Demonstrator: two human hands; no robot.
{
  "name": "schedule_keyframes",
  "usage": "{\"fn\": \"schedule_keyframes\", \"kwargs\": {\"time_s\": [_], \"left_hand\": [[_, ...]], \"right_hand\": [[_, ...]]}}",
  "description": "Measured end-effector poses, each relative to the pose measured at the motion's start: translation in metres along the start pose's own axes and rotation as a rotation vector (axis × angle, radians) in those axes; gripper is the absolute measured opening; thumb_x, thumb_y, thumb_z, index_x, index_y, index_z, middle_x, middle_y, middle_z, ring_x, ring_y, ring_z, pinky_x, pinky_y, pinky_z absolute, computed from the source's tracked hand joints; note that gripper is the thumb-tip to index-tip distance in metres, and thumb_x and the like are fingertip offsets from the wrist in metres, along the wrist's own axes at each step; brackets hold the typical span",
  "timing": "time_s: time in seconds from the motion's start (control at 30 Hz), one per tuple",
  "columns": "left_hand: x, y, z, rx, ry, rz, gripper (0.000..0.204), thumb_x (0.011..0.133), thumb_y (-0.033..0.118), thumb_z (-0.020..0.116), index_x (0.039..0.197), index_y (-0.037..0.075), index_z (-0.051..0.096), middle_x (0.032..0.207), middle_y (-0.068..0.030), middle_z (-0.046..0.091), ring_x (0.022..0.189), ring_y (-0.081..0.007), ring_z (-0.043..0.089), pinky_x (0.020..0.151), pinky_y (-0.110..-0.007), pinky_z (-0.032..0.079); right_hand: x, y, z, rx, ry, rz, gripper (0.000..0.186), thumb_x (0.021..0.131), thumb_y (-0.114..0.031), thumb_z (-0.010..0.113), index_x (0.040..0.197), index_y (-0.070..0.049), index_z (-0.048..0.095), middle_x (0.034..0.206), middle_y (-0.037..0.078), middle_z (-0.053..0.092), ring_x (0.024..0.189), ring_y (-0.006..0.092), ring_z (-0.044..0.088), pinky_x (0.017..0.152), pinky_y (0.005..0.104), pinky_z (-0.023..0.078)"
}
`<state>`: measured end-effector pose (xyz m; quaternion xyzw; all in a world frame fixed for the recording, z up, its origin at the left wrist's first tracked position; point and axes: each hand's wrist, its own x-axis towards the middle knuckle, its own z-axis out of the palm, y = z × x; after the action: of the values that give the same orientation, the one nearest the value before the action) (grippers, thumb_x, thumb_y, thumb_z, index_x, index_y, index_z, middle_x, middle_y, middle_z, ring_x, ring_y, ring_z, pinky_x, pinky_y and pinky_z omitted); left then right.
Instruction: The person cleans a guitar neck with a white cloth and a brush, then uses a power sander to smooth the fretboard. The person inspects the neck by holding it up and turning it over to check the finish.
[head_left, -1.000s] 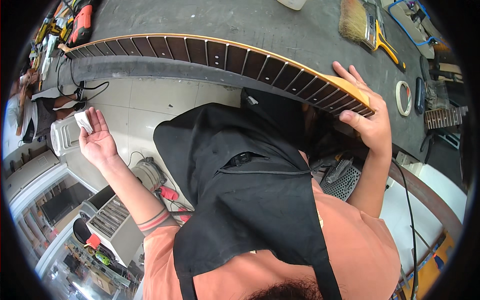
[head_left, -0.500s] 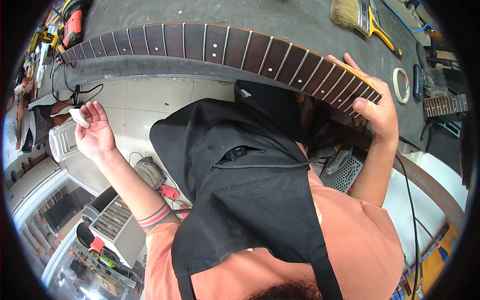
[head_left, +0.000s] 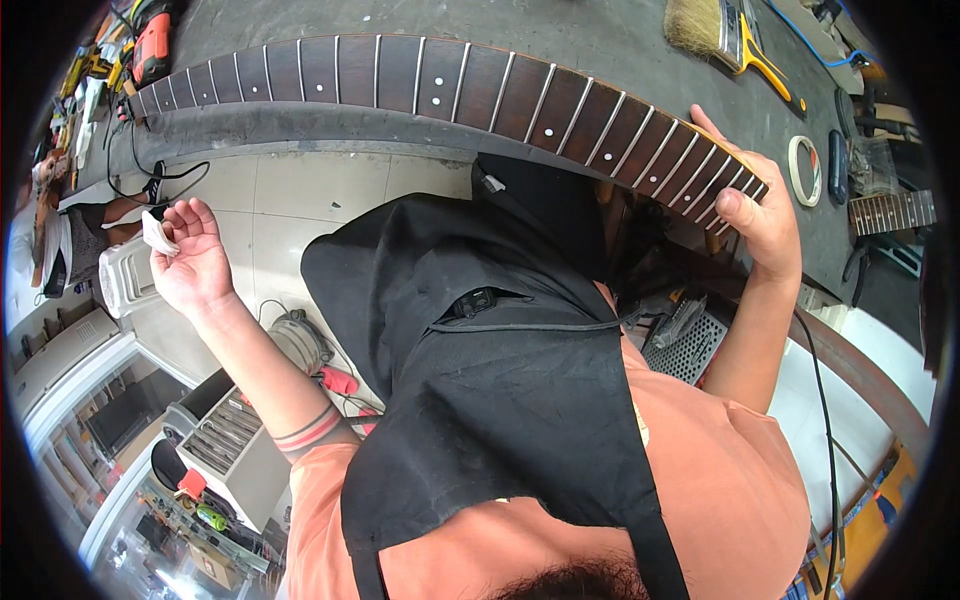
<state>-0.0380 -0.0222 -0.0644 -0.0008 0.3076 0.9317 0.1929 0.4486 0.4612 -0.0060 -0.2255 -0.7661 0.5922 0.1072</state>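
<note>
A long guitar neck [head_left: 397,78] with a dark fretboard, metal frets and white dot inlays lies along the near edge of the grey workbench [head_left: 450,18]. Its near right end sits in my right hand [head_left: 765,225], thumb over the fretboard and fingers round the far edge. Off the bench to the left, my left hand [head_left: 195,268] is raised, palm up with curled fingers. It pinches a small folded white piece [head_left: 156,236], perhaps paper or cloth, between thumb and fingers, apart from the neck.
A wide brush [head_left: 695,28] and yellow-handled scissors [head_left: 772,75] lie at the back right, near a tape roll [head_left: 793,172]. Another fretted neck [head_left: 890,212] rests farther right. A red power tool [head_left: 152,48] stands at the far left. Another person [head_left: 85,245] is beyond the bench's left end.
The guitar neck has shifted slightly to the right and tilted a little, along with my right hand. My left hand has moved barely, and the white piece has turned slightly.
</note>
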Motion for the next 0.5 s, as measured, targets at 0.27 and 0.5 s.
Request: {"fn": "schedule_keyframes", "kwargs": {"time_s": [0.27, 0.5], "left_hand": [[0.0034, 0.0016, -0.0067, 0.005, 0.043, -0.002, 0.038, 0.110, 0.020, 0.042, 0.095, -0.007, 0.063, 0.111, -0.0251, 0.072, 0.114, -0.0425, 0.070, 0.114, -0.064, 0.055], [0.0047, 0.0019, -0.0061, 0.020, 0.031, -0.005, 0.039, 0.110, 0.020, 0.042, 0.094, -0.007, 0.064, 0.110, -0.0260, 0.073, 0.112, -0.0421, 0.071, 0.114, -0.063, 0.055]], "right_hand": [[0.0006, -0.0024, 0.0026, 0.039, -0.012, -0.021, 0.075, 0.088, -0.049, 0.086, 0.133, 0.010, 0.077, 0.138, 0.025, 0.076, 0.163, 0.0414, 0.042, 0.134, 0.0508, 0.030], [0.0028, -0.0061, 0.0080, -0.012, 0.009, -0.026, 0.093, 0.086, -0.065, 0.086, 0.135, 0.014, 0.074, 0.137, 0.029, 0.075, 0.161, 0.0444, 0.045, 0.130, 0.0516, 0.035]]}}
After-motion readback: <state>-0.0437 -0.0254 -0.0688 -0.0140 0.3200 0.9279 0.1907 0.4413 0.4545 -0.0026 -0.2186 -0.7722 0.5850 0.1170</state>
